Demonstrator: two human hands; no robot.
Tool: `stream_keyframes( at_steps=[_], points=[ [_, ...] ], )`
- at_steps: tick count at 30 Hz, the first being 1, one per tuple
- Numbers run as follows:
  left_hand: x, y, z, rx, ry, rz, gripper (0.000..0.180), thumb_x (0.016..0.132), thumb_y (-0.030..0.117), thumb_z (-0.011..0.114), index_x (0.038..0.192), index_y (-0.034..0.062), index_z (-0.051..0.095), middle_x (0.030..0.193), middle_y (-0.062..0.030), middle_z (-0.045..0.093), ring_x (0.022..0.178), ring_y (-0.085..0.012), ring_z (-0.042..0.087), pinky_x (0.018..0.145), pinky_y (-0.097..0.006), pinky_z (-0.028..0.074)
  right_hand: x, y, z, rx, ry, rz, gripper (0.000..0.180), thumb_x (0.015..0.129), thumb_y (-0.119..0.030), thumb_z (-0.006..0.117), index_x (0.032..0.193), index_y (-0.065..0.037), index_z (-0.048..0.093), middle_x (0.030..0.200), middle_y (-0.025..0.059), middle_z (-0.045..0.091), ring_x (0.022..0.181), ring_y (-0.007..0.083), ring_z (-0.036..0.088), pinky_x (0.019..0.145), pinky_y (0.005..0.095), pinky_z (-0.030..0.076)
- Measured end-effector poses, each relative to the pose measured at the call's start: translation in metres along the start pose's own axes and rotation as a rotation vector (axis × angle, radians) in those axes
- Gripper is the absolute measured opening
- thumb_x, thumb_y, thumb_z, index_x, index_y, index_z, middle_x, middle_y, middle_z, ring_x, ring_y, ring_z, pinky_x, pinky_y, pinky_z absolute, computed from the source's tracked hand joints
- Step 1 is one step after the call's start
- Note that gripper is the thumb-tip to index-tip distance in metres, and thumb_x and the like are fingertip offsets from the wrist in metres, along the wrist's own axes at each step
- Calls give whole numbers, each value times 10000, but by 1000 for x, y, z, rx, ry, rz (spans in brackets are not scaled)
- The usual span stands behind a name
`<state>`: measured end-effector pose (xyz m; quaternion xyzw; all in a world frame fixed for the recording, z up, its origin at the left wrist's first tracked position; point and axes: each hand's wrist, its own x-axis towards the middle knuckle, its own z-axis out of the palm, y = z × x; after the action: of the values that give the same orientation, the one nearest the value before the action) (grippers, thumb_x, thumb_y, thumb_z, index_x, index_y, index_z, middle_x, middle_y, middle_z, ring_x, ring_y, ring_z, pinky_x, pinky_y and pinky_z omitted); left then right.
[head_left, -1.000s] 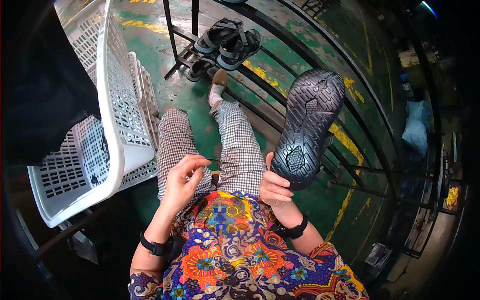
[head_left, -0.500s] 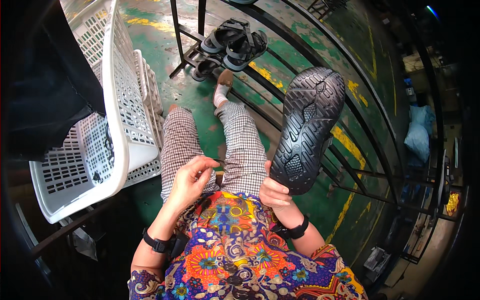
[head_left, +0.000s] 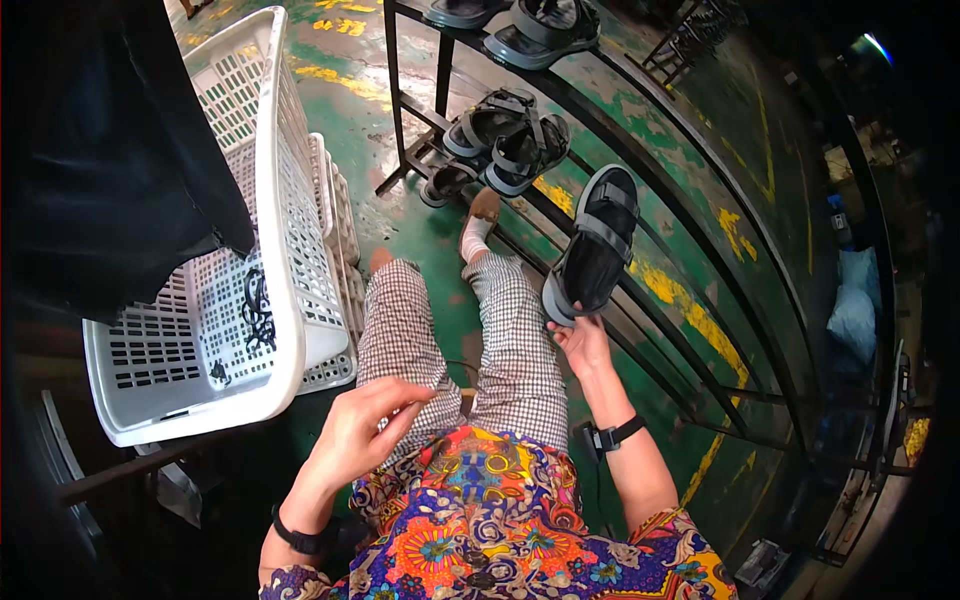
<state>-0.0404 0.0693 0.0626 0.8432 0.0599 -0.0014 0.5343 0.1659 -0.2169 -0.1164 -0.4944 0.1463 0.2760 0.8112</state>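
Seen from above, a seated person in checked trousers. The right hand (head_left: 582, 340) grips the heel of a grey sandal (head_left: 594, 244), holding it out to the right, strap side up, over a dark metal rack (head_left: 640, 130). The left hand (head_left: 362, 432) hovers above the lap, fingers loosely curled, empty. A white basket (head_left: 270, 230) stands at left; more sandals (head_left: 497, 140) lie far ahead.

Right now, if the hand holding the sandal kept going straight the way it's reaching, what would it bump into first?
The right hand reaches forward and slightly up, holding the sandal by its heel end. Straight on, the sandal would probably meet the dark rails of the metal rack first, near the sandals stored there, though depth is hard to judge.
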Motion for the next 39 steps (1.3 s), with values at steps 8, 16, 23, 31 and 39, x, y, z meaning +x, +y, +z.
stream_keyframes(
  at_steps=[8,16,23,31,39],
  points=[
    [-18,21,-57,188,291,-96,245,720,-100,602,931,9,665,795,-107,670,723,-251,652,652,-313,501,125,-40,-47,258,296,122,318,886,-284,647,1073,-42,560,942,116,630,805,257,636,607,285,522],
    [15,-16,-1,331,-76,90,287,713,-18,664,991,57,659,877,-62,662,766,-251,624,668,-340,505,158,-43,-100,17,444,41,433,914,-275,607,1262,-168,374,1093,112,573,854,301,642,642,340,526],
    [44,-94,36,311,138,45,265,704,-30,646,955,55,655,897,-74,658,803,-270,615,709,-363,486,122,0,-71,101,675,-41,432,895,-310,595,1248,-173,387,1109,91,569,877,274,647,611,341,523],
    [63,-142,60,266,304,49,226,667,-41,619,875,42,652,766,-81,632,701,-253,590,618,-346,464,176,-2,69,-256,45,119,601,906,-225,601,1401,-87,288,1058,122,614,883,260,655,691,350,539],
    [73,-150,45,157,392,40,225,654,-60,599,851,30,660,730,-94,636,621,-257,583,566,-341,457,257,12,151,-331,285,-121,780,899,-82,589,1486,-231,97,1069,154,583,671,221,653,556,311,550]
  ],
)
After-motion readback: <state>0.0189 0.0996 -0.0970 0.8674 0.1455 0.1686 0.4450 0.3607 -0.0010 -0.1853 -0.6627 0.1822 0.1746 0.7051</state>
